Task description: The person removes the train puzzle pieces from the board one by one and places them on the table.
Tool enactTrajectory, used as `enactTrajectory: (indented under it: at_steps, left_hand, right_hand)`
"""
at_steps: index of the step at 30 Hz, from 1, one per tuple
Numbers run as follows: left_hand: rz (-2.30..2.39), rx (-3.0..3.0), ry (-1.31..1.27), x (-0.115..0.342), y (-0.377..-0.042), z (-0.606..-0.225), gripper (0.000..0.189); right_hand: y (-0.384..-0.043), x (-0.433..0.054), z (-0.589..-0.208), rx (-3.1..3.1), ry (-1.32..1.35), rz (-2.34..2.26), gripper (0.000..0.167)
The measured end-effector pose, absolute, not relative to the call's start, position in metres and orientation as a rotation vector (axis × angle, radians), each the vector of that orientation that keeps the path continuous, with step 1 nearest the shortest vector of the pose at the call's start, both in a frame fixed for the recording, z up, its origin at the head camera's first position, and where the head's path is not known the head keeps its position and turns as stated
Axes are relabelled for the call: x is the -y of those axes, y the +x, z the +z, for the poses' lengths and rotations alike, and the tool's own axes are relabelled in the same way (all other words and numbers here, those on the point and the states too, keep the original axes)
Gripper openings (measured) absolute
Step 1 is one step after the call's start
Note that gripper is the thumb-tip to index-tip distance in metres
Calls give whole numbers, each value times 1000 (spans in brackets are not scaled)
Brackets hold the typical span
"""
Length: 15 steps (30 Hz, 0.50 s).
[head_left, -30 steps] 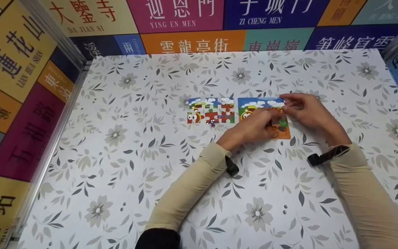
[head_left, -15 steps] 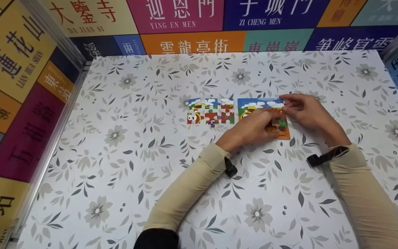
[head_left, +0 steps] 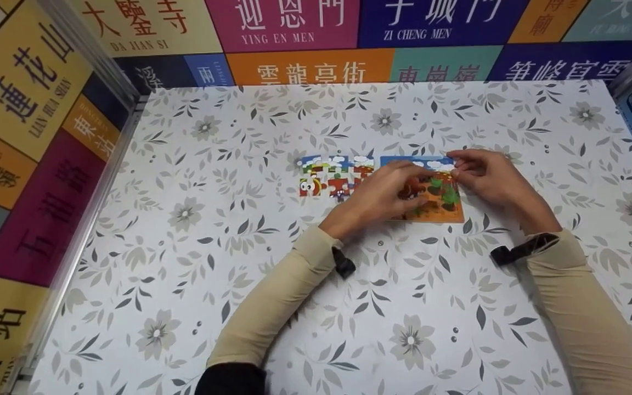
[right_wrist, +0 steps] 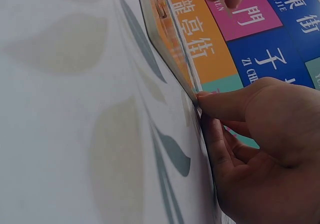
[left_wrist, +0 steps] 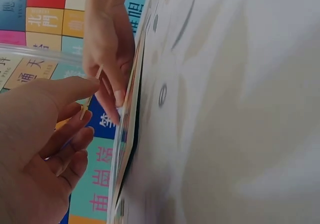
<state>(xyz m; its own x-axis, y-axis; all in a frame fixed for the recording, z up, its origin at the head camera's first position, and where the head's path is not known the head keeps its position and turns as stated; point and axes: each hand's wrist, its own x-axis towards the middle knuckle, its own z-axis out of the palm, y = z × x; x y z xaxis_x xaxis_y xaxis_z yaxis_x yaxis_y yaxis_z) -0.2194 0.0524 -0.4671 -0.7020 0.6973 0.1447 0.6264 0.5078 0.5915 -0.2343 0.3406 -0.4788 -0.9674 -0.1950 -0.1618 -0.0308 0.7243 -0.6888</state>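
Observation:
In the head view a jigsaw puzzle board (head_left: 431, 211) lies on the table, showing a blue sky, clouds and orange ground. Above its left part, my left hand (head_left: 373, 192) pinches a thin puzzle piece (left_wrist: 90, 96) between thumb and fingers, seen edge-on and off the board in the left wrist view. Thumb and forefinger of my right hand (head_left: 491, 178) hold the board's upper right edge, plain in the right wrist view (right_wrist: 270, 134). Left of the board several puzzle pieces (head_left: 310, 187) lie in two rows. My left hand hides the nearest of them and part of the board.
A white cloth (head_left: 184, 285) with grey leaves and flowers covers the table. Colourful panels with lettering (head_left: 305, 67) stand along the back and both sides. Black wrist straps (head_left: 519, 249) sit at the sleeve cuffs.
My left hand has drawn to the left and up off the board with a puzzle piece, uncovering more of the board's orange part. My right hand stays at the board's edge.

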Motion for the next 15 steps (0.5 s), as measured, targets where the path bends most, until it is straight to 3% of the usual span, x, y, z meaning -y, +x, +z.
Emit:
enactTrajectory:
  at_steps: [15]
  left_hand:
    - [1023, -2684, 1115, 9, -223, -469, 50]
  right_hand:
    - [-233, -339, -479, -2717, -167, -1081, 48]
